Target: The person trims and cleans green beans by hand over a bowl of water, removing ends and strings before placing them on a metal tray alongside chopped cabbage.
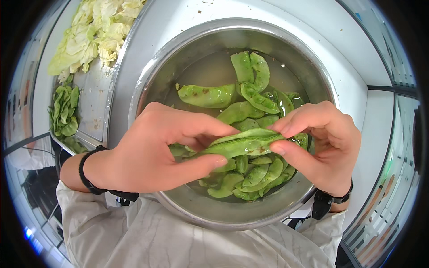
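Observation:
Between my two hands a flat green bean pod (241,145) is held roughly level, with a seam along its upper side and small brown spots near its right part. My left hand (147,147) grips the left end between thumb and fingers. The right end is pinched by the thumb and fingertips of my right hand (321,144). Both hands are above a round stainless steel basin (234,219) of cloudy water. Several more pods (206,95) lie in the water, some broken into pieces, heaped mostly in the middle and right. My hands hide part of the heap.
On the left stands a metal tray (92,90) with pale cabbage leaves (97,33) at its far end. A pile of green pods (65,110) sits nearer to me in that tray. Small dark crumbs dot the white worktop (187,16) behind the basin.

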Available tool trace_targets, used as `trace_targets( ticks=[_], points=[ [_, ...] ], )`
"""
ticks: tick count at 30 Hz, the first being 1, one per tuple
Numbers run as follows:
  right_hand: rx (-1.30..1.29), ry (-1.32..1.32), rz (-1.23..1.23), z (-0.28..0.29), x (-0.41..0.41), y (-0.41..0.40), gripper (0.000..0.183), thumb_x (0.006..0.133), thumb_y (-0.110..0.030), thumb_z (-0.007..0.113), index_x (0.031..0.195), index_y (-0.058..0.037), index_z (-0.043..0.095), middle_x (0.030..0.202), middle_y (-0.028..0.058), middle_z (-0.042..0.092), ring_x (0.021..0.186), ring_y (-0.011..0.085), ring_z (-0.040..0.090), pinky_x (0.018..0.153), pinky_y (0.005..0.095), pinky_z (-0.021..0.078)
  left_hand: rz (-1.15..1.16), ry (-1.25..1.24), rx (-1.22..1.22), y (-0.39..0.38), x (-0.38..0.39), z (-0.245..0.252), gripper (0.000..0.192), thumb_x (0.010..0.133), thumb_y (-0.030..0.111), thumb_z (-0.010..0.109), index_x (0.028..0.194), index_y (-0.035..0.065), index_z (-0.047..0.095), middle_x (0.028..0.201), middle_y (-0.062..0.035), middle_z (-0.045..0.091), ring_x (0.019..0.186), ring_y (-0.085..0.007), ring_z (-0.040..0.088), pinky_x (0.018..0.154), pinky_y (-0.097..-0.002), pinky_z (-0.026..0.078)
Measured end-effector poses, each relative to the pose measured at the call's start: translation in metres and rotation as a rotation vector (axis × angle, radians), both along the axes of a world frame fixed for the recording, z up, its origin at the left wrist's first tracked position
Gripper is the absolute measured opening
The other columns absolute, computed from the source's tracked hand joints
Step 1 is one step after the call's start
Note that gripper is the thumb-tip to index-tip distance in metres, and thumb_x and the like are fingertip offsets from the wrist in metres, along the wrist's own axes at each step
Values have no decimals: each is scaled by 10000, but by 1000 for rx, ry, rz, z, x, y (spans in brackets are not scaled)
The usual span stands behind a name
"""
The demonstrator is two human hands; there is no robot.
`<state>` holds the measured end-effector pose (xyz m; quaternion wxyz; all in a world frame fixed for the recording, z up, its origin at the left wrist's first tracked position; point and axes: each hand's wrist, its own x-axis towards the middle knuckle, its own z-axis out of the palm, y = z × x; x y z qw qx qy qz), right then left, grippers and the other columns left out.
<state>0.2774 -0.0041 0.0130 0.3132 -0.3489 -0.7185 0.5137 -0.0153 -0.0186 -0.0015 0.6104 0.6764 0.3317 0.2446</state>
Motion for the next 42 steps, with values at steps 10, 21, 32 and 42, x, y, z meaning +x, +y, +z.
trace_targets(
  ticks=[10,21,32,42],
  points=[
    [-40,8,12,1,0,0,274,848,167,786,1065,34,683,1025,159,747,962,209,756,861,325,627,18,0,-31,2,2,-1,310,940,-66,727,1245,-112,699,977,-155,806,807,-132,761,776,-288,610],
    [-28,84,-122,1,2,-4,472,866,116,756,1296,23,587,1191,177,702,973,218,742,816,312,606,176,-157,-300,7,-8,13,383,982,-68,699,1357,-81,622,1286,-135,712,1136,-165,699,951,-311,582],
    [53,49,-102,-10,-1,-5,387,883,123,705,1247,33,610,1122,154,714,913,196,731,791,291,575,879,71,169,5,-144,47,380,1015,18,676,1379,-79,628,1198,-118,757,990,-190,740,903,-326,587],
    [69,3,-91,-9,0,-6,354,888,112,690,1227,29,632,1093,146,717,886,189,717,779,285,557,1127,619,204,-42,-295,0,366,971,117,780,1264,-88,705,1116,-78,789,842,-78,702,755,-247,547]
  ],
)
